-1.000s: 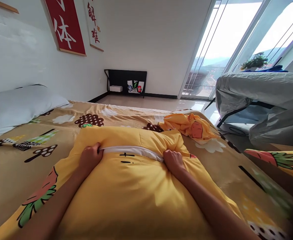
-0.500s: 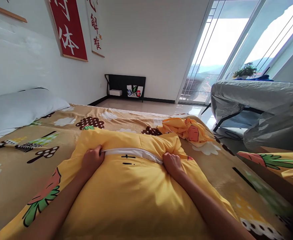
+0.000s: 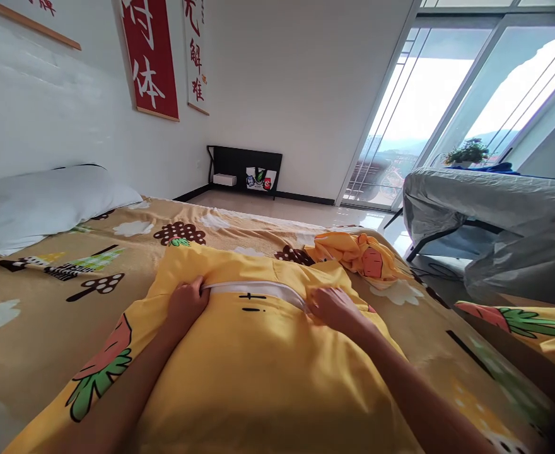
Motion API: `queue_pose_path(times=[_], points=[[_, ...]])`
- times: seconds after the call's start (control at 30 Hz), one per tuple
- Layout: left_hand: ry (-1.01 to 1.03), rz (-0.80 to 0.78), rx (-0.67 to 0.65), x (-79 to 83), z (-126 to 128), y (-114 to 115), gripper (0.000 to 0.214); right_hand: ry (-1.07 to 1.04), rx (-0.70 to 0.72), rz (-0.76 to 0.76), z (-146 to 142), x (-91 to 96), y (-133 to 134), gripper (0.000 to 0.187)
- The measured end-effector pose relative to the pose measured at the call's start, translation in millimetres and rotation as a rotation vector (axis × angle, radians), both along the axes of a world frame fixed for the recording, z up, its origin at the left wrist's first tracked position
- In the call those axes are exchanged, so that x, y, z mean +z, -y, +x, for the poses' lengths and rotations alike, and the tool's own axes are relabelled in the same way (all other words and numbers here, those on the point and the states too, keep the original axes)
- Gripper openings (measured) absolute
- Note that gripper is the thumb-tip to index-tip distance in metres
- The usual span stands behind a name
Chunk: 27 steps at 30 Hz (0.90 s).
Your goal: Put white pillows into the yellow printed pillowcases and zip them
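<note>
A plump yellow pillowcase [image 3: 258, 353] with carrot prints lies on the bed in front of me. A strip of white pillow [image 3: 272, 289] shows through the long slit across its upper part. At the slit's left end, my left hand [image 3: 188, 299] is closed on the cloth. My right hand [image 3: 333, 308] is closed around the cloth at the right end, its fingers curled and slightly blurred. Both forearms rest along or just over the pillowcase; I cannot tell which.
The bed has a brown patterned sheet [image 3: 130, 265]. A crumpled yellow cloth [image 3: 362, 255] lies beyond the pillowcase. A white pillow [image 3: 45, 205] sits at the left, and more yellow carrot-print cloth [image 3: 523, 321] at the right. A plastic-covered table [image 3: 485, 195] stands near the glass door.
My view has shifted, so the scene sits slightly lower and to the right. My right hand has turned a little at the slit's end; my left hand keeps its hold.
</note>
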<state>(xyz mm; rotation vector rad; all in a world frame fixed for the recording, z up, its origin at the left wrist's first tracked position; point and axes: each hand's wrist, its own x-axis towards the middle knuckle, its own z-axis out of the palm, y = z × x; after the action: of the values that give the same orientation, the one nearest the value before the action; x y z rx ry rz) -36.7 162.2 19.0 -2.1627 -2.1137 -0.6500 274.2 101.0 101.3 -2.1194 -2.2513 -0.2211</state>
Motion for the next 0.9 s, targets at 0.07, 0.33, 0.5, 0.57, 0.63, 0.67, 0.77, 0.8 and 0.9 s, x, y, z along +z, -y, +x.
queue_pose_path(times=[0.07, 0.33, 0.5, 0.57, 0.63, 0.67, 0.77, 0.8, 0.9], points=[[0.042, 0.007, -0.009, -1.3, -1, -1, 0.032, -0.022, 0.155, 0.042, -34, 19.1, 5, 0.02], [0.624, 0.098, -0.295, -3.3, -29, 2, 0.03, -0.251, 0.832, 0.15, -181, -2.7, -18, 0.021], [0.676, 0.111, -0.13, -2.2, -37, 2, 0.029, -0.41, 0.755, 0.137, -182, -55.0, -38, 0.029], [0.704, 0.133, -0.086, -1.1, -36, 3, 0.029, -0.419, 0.755, 0.134, -176, -60.2, -39, 0.025], [0.72, 0.164, -0.032, -0.2, -37, 5, 0.027, -0.421, 0.751, 0.119, -174, -58.4, -40, 0.021], [0.724, 0.18, -0.003, -0.1, -38, 7, 0.026, -0.42, 0.751, 0.109, -174, -56.6, -40, 0.021], [0.689, 0.206, 0.071, -2.3, -45, 15, 0.022, -0.42, 0.758, 0.092, -176, -53.3, -41, 0.022], [0.665, 0.203, 0.083, -3.9, -48, 18, 0.022, -0.419, 0.766, 0.094, -177, -53.6, -41, 0.023], [0.599, 0.194, 0.093, -9.0, -55, 26, 0.023, -0.394, 0.793, 0.13, -177, -57.6, -39, 0.024]])
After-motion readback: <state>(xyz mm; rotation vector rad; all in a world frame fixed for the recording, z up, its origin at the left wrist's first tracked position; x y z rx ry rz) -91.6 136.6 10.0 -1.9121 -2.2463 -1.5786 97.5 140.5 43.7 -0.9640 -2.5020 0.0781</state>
